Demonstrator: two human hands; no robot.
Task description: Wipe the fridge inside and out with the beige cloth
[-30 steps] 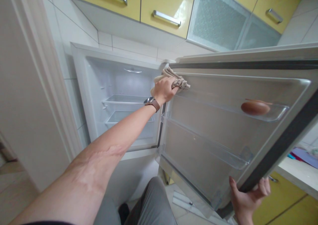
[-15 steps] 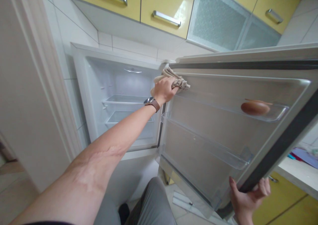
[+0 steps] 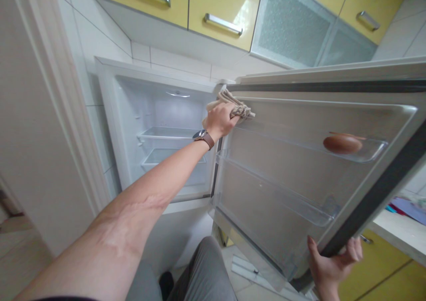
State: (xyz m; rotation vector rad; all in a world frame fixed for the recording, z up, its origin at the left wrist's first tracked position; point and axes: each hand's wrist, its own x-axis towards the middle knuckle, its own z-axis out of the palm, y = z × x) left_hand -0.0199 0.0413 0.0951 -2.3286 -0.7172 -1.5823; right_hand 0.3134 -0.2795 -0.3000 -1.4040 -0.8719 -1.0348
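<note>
My left hand (image 3: 219, 120), a watch on its wrist, is closed around a bunched beige cloth (image 3: 243, 111). It presses the cloth to the upper hinge-side corner of an open fridge door (image 3: 266, 168), near the top door shelf. My right hand (image 3: 333, 265) grips the door's free edge low down, with the thumb on the inner side and fingers around the gasket. A brown, egg-shaped thing (image 3: 342, 143) rests in the top door shelf. Behind my left hand, the lit fridge compartment (image 3: 128, 115) shows glass shelves.
Yellow wall cabinets (image 3: 222, 4) with metal handles hang above the fridge. To the right, a countertop (image 3: 396, 234) carries coloured items over yellow base cabinets. A wall edge (image 3: 66, 115) stands close on the left. My knee (image 3: 208, 270) is below the door.
</note>
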